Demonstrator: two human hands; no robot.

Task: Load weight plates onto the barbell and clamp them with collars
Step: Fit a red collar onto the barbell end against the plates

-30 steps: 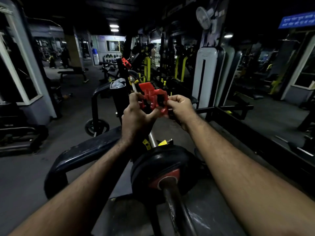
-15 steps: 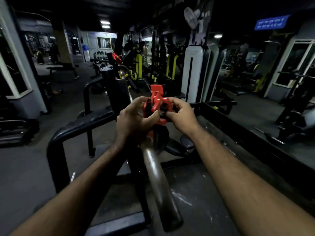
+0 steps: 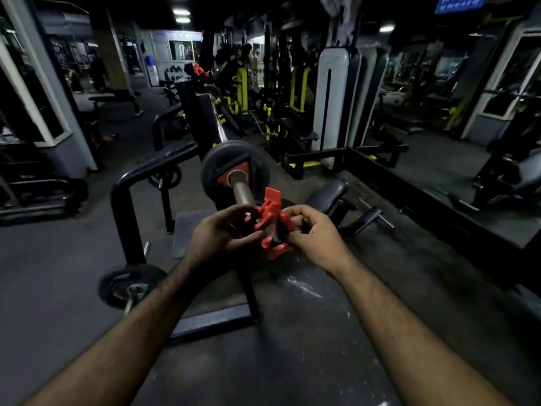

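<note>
Barbell (image 3: pixel 242 191) loading is judged partly done: one black weight plate (image 3: pixel 234 169) is seated on the near sleeve, just past centre toward 12 o'clock. A red collar (image 3: pixel 270 225) is held at the sleeve's tip, its lever raised, so clamping is not yet done. It is gripped by both hands: the left hand (image 3: pixel 221 232) curled round its 9 o'clock side, the right hand (image 3: pixel 311 234) pinching its 3 o'clock side. Whether the collar is already threaded onto the sleeve cannot be told. A second red collar (image 3: pixel 200 71) is seen at the far end, toward 11 o'clock. Another plate (image 3: pixel 128 285) lies on the floor at 8 o'clock, beside the black rack frame (image 3: pixel 126 206); nothing is seen blocking the sleeve
</note>
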